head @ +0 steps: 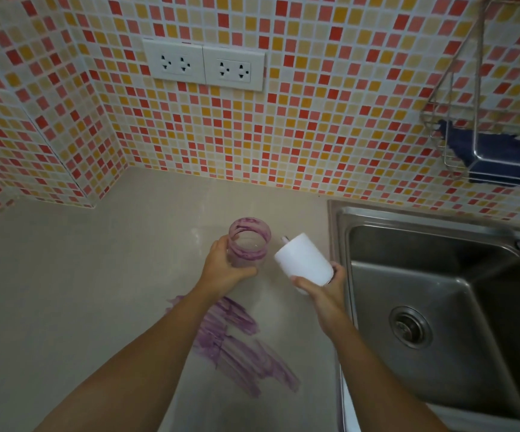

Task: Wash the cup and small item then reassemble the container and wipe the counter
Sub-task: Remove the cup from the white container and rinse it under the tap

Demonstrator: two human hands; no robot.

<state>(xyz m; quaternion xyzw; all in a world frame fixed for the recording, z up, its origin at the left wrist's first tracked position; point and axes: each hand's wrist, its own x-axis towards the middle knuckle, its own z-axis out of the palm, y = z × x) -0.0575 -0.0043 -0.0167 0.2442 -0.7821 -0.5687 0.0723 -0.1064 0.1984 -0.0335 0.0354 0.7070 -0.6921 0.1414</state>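
The left hand (pixel 224 269) is gripping the cup (pixel 249 244), its fingers (pixel 246 271) curling round the lower wall and clamping on it. The cup is standing roughly upright with its mouth facing up, purple residue ringing the inside near the rim. Whether its base is touching the desk (pixel 96 275) cannot be told. The right hand (pixel 324 285) is holding the white container part (pixel 303 260) by its lower end, fingers closing round it. That part is tilting, its long axis running up and to the left toward the cup, and the two are lying just beside each other without touching. The governing relation is sideways: the sink (pixel 458 275) is lying to the right of both hands, the right hand is sitting just beside its rim, and the left hand with the cup is the farther one. Washing the cup is judged to call for carrying it rightward past the white part. A purple smear (pixel 236 341) is lying on the desk below the hands, awaiting wiping. A blue cloth (pixel 508 151) is sitting in the wire rack (pixel 483 145) on the wall above the sink. No separate small item is showing plainly.
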